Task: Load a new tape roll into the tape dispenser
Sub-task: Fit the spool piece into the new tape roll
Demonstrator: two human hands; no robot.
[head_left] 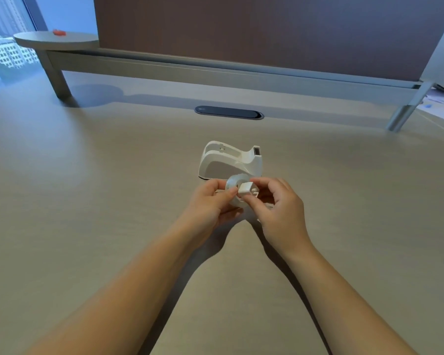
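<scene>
both hands together, fingers pinched

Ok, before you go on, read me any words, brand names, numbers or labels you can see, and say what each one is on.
None can be read.
White plastic tape dispenser: no visible marking.
Clear tape roll and small white plastic hub in the hands: no print visible.
Papers at the far right desk edge: a blue mark, too blurred to read.
Small red object on the round shelf: too small to tell.

Beige desk — brown partition behind, window far left.
</scene>
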